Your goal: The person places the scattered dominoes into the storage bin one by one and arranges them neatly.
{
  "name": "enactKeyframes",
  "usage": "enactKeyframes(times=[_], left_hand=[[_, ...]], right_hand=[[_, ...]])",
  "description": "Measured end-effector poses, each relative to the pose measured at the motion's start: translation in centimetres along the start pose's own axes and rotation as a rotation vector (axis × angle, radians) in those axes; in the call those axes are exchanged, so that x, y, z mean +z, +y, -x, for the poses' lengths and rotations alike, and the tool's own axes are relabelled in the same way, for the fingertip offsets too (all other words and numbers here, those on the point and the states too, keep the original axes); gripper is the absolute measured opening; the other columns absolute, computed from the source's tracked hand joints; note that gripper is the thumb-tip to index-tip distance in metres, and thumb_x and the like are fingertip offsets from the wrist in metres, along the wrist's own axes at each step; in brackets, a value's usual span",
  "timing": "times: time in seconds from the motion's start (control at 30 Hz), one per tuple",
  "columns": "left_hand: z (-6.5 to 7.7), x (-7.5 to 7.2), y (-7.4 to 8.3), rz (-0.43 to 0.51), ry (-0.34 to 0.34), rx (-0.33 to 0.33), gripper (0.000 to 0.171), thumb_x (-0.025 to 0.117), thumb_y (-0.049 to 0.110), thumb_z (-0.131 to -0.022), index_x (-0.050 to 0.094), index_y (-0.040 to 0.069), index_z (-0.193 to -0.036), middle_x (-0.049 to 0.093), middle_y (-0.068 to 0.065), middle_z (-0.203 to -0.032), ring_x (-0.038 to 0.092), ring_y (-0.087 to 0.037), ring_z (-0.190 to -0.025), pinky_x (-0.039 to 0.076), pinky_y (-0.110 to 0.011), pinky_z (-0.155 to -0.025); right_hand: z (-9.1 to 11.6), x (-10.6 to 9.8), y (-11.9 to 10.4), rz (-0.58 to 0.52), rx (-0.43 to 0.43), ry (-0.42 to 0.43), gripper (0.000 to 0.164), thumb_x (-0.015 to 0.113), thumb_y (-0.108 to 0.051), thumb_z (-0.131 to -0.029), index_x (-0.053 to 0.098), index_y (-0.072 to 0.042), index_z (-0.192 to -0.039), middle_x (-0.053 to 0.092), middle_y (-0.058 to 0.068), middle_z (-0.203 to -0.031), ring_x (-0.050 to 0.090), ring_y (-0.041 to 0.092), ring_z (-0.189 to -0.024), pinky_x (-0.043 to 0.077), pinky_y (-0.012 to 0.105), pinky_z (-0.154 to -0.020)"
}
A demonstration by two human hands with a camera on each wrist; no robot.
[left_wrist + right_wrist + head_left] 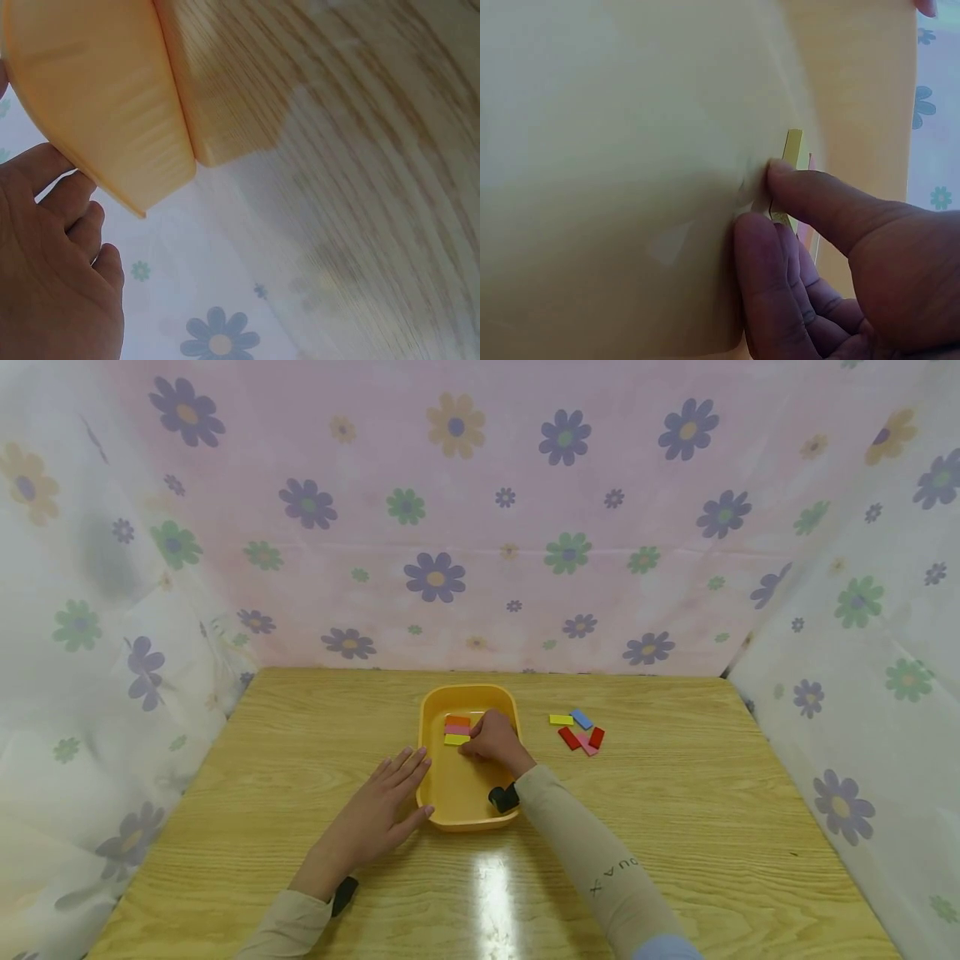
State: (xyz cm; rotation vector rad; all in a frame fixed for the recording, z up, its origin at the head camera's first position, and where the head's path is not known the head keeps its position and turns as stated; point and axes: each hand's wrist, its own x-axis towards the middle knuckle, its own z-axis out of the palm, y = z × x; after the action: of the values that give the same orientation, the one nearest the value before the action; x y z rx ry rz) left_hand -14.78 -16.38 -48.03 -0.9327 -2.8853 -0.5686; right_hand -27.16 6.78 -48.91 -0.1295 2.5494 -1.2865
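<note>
A yellow plastic tray [471, 818] lies on the table, with an orange block [457, 721], a pink block [457, 730] and a yellow block [456, 740] side by side inside it. My right hand [495, 739] reaches into the tray and pinches the yellow block at its right end; in the right wrist view the thumb presses on the yellow block [794, 142], and the curled fingers partly cover the blocks behind. Fairly straight fingers of my left hand [382, 810] rest against the tray's left side, touching the rim in the left wrist view.
To the tray's right lie loose blocks: a yellow one [561, 720], a blue one [581, 719], two red ones and a pink one [587, 745] partly overlapped. A flowered curtain [480, 610] stands along the back and sides of the wooden table [675, 827].
</note>
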Motion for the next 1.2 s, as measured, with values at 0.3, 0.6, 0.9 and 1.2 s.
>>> enactKeyframes(times=[0.3, 0.6, 0.9, 1.2], left_hand=[[-0.02, 0.08, -0.01, -0.004, 0.019, 0.015, 0.071, 0.056, 0.046, -0.103, 0.038, 0.004, -0.156, 0.030, -0.011, -0.166, 0.024, -0.031, -0.155, 0.022, -0.055, -0.125], [0.00, 0.24, -0.11, -0.004, 0.008, 0.011, 0.071, 0.055, 0.047, -0.104, 0.036, 0.004, -0.157, 0.028, -0.010, -0.167, 0.022, -0.029, -0.156, 0.021, -0.054, -0.126], [0.03, 0.31, -0.17, -0.003, 0.012, 0.015, 0.071, 0.054, 0.048, -0.104, 0.036, 0.004, -0.157, 0.028, -0.010, -0.167, 0.023, -0.031, -0.155, 0.022, -0.055, -0.125], [-0.01, 0.35, -0.16, -0.004, 0.018, 0.018, 0.071, 0.054, 0.047, -0.104, 0.037, 0.004, -0.157, 0.029, -0.010, -0.166, 0.024, -0.031, -0.155, 0.022, -0.055, -0.125]], right_hand=[[-0.18, 0.28, 0.08, 0.018, 0.030, 0.025, 0.030, 0.088, -0.009, -0.078, 0.063, -0.007, -0.062, 0.061, 0.002, -0.054, 0.055, 0.011, -0.046, 0.049, 0.020, -0.046], [-0.07, 0.29, -0.01, 0.081, -0.011, 0.027, 0.042, 0.088, -0.016, -0.078, 0.057, -0.009, -0.052, 0.050, -0.004, -0.044, 0.045, 0.009, -0.042, 0.036, 0.020, -0.041], [-0.45, 0.60, 0.25, 0.104, -0.040, 0.023, 0.050, 0.088, -0.017, -0.080, 0.052, -0.012, -0.046, 0.046, -0.005, -0.040, 0.041, 0.008, -0.037, 0.030, 0.019, -0.039], [-0.35, 0.50, 0.16, 0.089, -0.043, 0.038, 0.048, 0.087, -0.015, -0.080, 0.050, -0.013, -0.049, 0.048, -0.005, -0.043, 0.047, 0.009, -0.039, 0.036, 0.019, -0.040]])
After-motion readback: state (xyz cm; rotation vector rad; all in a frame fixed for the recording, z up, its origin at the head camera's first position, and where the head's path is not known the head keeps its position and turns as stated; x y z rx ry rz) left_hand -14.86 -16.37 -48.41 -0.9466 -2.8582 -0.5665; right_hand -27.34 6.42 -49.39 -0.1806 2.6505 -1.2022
